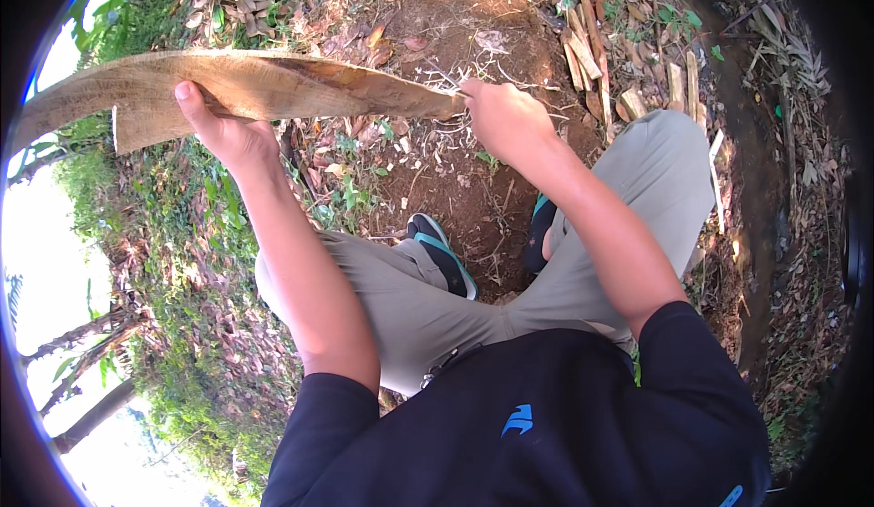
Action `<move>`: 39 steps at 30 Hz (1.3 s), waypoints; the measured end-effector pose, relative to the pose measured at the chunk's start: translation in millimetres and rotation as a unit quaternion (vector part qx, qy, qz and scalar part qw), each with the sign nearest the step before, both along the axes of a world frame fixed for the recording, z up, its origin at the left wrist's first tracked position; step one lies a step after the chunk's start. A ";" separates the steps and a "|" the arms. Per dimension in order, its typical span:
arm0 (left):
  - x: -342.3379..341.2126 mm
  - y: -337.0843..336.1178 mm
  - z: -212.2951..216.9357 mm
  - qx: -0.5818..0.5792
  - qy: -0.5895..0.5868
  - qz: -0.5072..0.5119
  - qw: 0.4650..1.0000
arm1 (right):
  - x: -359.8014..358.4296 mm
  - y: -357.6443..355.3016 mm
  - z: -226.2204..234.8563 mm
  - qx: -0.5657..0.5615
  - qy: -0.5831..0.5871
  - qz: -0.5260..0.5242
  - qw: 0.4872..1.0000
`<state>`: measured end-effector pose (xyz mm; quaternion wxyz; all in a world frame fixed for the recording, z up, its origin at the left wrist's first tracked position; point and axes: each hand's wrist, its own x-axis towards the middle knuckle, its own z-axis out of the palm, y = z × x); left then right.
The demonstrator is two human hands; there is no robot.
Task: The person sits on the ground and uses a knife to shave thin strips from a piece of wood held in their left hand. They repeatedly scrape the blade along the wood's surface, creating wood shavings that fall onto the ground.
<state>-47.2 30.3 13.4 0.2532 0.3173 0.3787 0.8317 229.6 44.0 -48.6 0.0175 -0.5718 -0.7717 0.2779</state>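
A long, curved piece of wood [264, 88] stretches from the far left edge to the middle of the head view, narrowing toward its right end. My left hand [232, 134] supports it from below, thumb up against its near face and the other fingers hidden behind. Closed in a fist, my right hand [513, 123] is at the narrow right end of the wood. From that fist a thin, dark, blade-like strip [443, 75] sticks out up and to the left; its handle is hidden, so I cannot tell exactly what tool it is.
Several split wood sticks [585, 52] lie on the ground at the far right, near my right knee [674, 143]. Bare brown soil [437, 179] with shavings and dry leaves spreads around my shoes [442, 252]. Green plants [173, 234] cover the slope at left.
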 end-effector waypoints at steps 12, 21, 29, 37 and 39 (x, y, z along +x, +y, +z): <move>-8.6 -2.8 -7.9 -0.001 0.000 -0.019 1.000 | -23.6 -16.9 28.3 0.059 0.242 0.002 0.968; -12.1 -3.9 -11.7 0.024 -0.060 -0.024 0.998 | -40.9 -22.7 25.0 0.113 0.265 -0.014 0.958; -2.8 -0.7 -11.2 -0.013 -0.043 -0.003 0.999 | -45.0 -16.4 4.7 0.082 0.271 -0.019 0.959; 2.7 -4.1 -5.2 -0.006 -0.023 0.018 1.000 | -52.1 -26.7 21.5 0.181 0.277 0.001 0.944; 2.1 -4.2 -4.3 -0.010 -0.037 0.011 0.999 | -48.4 -22.4 14.3 0.130 0.182 0.015 0.974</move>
